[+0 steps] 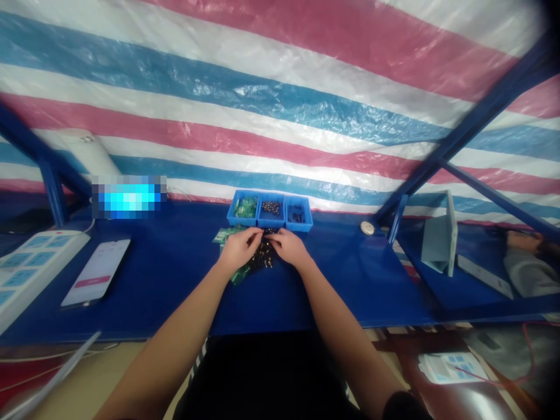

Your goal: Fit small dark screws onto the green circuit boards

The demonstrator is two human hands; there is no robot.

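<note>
My left hand (240, 249) and my right hand (290, 246) meet over a pile of small black and brass-coloured parts (263, 256) on the blue table. Both have thumb and fingers pinched together, nearly touching; whatever lies between the fingertips is too small to name. Green pieces (240, 274) lie under and beside my left hand. Just beyond my hands stand three joined blue bins: the left bin (242, 221) holds green pieces, the middle bin (271, 223) small dark and brass-coloured parts, the right bin (300, 226) dark slim pieces.
A phone (98, 271) and a white power strip (30, 262) lie at the left. Right of the bins are a round white object (367, 228), a blue metal frame (397, 219) and a tablet in a stand (440, 242). Another person's sleeve (527, 271) shows far right.
</note>
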